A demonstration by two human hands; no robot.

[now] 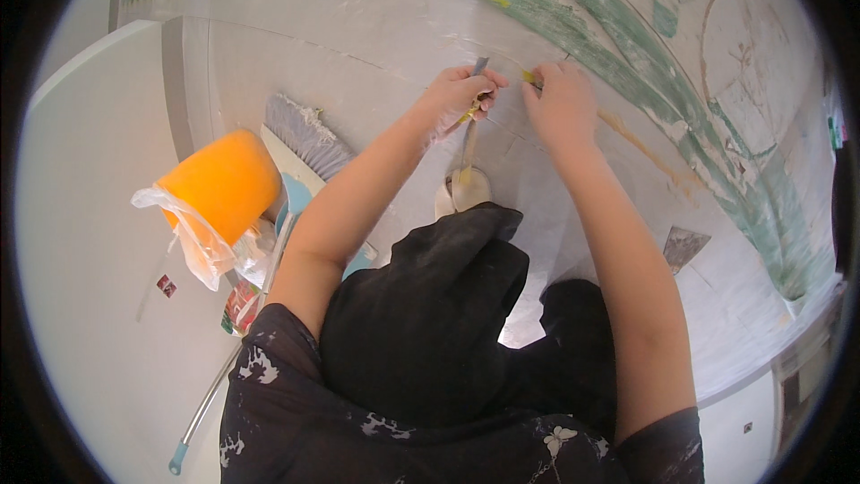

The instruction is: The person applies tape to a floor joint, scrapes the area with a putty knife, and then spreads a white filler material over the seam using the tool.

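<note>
My left hand (461, 90) is closed around a thin grey-handled tool (479, 65) and pinches a strip of yellow tape (469, 114) against the painted wall (376, 27). My right hand (560, 99) pinches the other end of the yellow tape (530, 78) a little to the right, fingers pressed on the wall. Both forearms reach up from the lower edge. My knees in black trousers (430, 305) are bent below the hands, and a pale shoe tip (466, 190) shows under them.
An orange bucket (224, 181) lined with a clear plastic bag lies at the left. A broom (305, 134) with grey bristles and a long metal handle (210, 394) runs beside it. Green and brown painted shapes (743, 45) cover the wall at the right.
</note>
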